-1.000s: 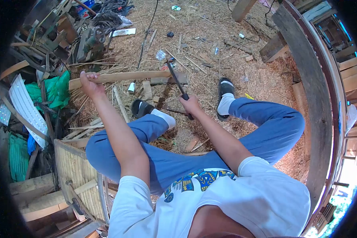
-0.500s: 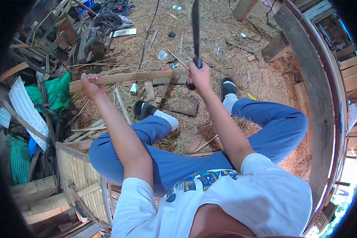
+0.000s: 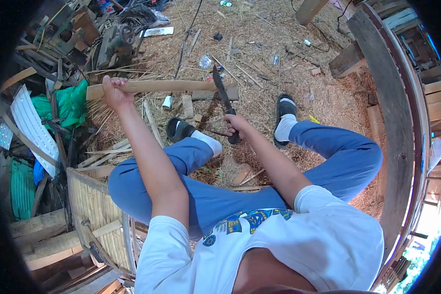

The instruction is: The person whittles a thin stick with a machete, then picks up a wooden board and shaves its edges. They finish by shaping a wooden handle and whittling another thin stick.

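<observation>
My left hand (image 3: 116,93) is closed round the left end of a long, pale wooden slat (image 3: 171,86), which reaches across in front of my feet. The slat's far right end lies over a short grey board (image 3: 201,95) on the ground. In my right hand (image 3: 237,126) is a machete (image 3: 222,92), gripped by its black handle. Its dark blade points up and slightly left, with the upper part right at the slat's right end.
Wood shavings (image 3: 259,44) cover the ground. Scrap wood, a green plastic bag (image 3: 72,109) and a white perforated sheet (image 3: 33,125) are piled on the left. A woven bamboo seat (image 3: 95,201) stands at my left; a thick timber beam (image 3: 394,122) runs along the right.
My right hand has swung the machete down from raised upright to the slat's right end. My left hand keeps its hold on the slat, almost in the same place.
</observation>
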